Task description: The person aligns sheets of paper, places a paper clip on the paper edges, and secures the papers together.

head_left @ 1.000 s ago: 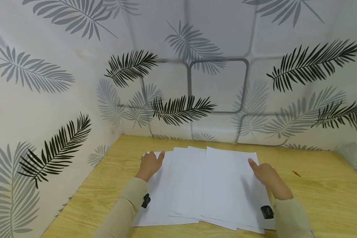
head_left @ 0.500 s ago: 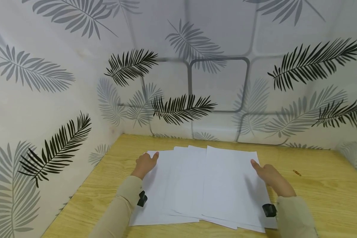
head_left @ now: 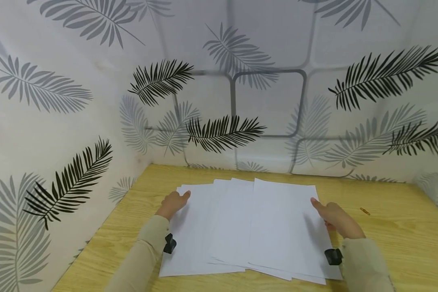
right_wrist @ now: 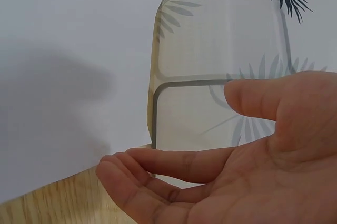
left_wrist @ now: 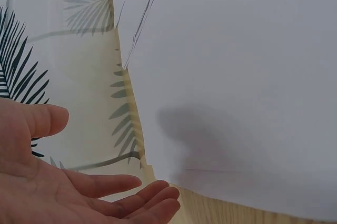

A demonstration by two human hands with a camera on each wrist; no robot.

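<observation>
Several white sheets of paper (head_left: 233, 227) lie fanned out, overlapping, on the wooden table. My left hand (head_left: 173, 202) is at their left edge near the far corner. In the left wrist view that hand (left_wrist: 84, 176) has its thumb raised apart from the fingers, whose tips are right at the paper's (left_wrist: 237, 87) edge. My right hand (head_left: 336, 217) is at the right edge of the spread. In the right wrist view its fingers (right_wrist: 174, 182) are lightly bent, with the tips at the edge of the paper (right_wrist: 68, 119), and the thumb stands apart. Nothing is pinched in either hand.
An orange paper clip (head_left: 365, 211) lies on the wooden table (head_left: 405, 243) to the right of the sheets. A pale wall covering (head_left: 270, 105) with leaf patterns rises behind the table and along its left side. A black wrist camera (head_left: 169, 243) sits on each sleeve.
My left hand has moved left and slightly toward me, the leftmost paper edge showing a little further left. My right hand has shifted slightly right and down.
</observation>
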